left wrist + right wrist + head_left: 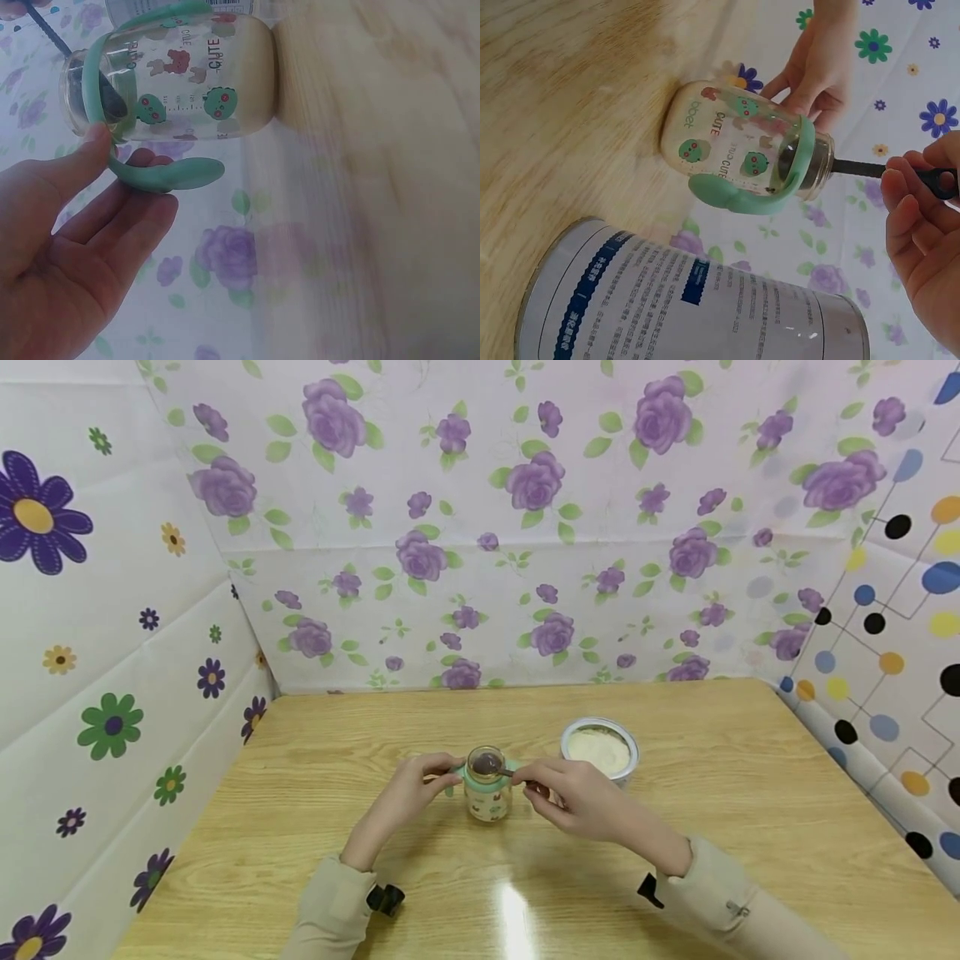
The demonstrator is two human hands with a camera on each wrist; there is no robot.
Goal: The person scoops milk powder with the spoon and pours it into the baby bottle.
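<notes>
A clear baby bottle (487,803) with printed cartoon figures and a green two-handled collar stands upright and uncapped on the table. My left hand (408,789) pinches one green handle (176,174) between thumb and fingers. In my right hand (581,797) is the handle of a dark spoon (859,168), gripped at its end. The spoon slants down through the bottle's mouth, its bowl (112,101) inside the neck. A cream-coloured band shows at the bottle's base in the left wrist view.
Just behind the right hand stands an open tin (632,758) of pale powder (598,750), printed with text on its side. The wooden table (360,727) meets flowered cloth (480,610) at the back, with patterned sheets at left and right.
</notes>
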